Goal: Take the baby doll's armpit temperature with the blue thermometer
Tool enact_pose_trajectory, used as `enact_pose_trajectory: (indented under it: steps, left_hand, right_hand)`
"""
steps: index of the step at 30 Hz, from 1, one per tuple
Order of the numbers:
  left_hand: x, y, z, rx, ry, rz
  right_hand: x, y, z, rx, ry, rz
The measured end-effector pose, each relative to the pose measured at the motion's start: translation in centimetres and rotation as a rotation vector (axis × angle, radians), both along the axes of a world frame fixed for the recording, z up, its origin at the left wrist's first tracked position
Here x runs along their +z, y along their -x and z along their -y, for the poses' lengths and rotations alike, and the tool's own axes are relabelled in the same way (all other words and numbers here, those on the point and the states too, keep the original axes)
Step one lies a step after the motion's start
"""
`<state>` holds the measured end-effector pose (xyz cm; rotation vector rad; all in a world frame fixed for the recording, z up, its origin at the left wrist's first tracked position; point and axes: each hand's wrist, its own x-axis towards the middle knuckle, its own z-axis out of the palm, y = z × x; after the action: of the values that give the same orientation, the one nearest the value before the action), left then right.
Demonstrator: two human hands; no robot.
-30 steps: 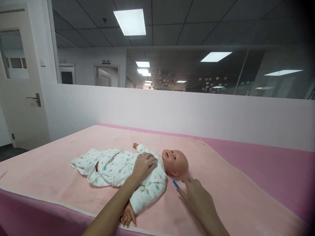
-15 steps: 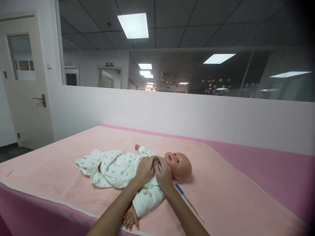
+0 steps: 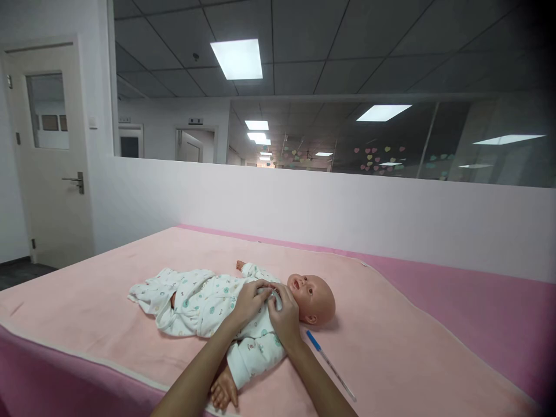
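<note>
One doll: laid face up on the pink surface, its legs toward nine o'clock.
Patterned clothing: best handled, it is judged, with a light touch, the cloth steadied from one side.
Left hand, right hand: fingers curled close together over the doll's chest; whether anything is pinched cannot be told.
Bald head: set just beside the fingers, at three o'clock.
Blue-capped pen: laid at four o'clock.

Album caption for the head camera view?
Left hand and right hand at the chest of a baby doll, blue-ended stick nearby.
</note>
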<state>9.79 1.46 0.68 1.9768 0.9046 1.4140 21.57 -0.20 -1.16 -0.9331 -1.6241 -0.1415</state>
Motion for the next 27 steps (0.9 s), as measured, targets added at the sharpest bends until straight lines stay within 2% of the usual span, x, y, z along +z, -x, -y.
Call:
enact_pose_trajectory:
  steps: [6,19,27]
  left_hand:
    - [0.21,0.17,0.21,-0.013,-0.021,-0.020]
    - [0.33,0.17,0.60,0.008,-0.087,-0.032]
    - [-0.10,0.08,0.13,0.079,-0.101,-0.106]
  right_hand:
    - [-0.17,0.00,-0.29,-0.021,-0.059,0.006]
    - [-0.23,0.03,-0.24,-0.029,-0.075,0.008]
    - [-0.67,0.00,-0.43,-0.023,-0.084,0.049]
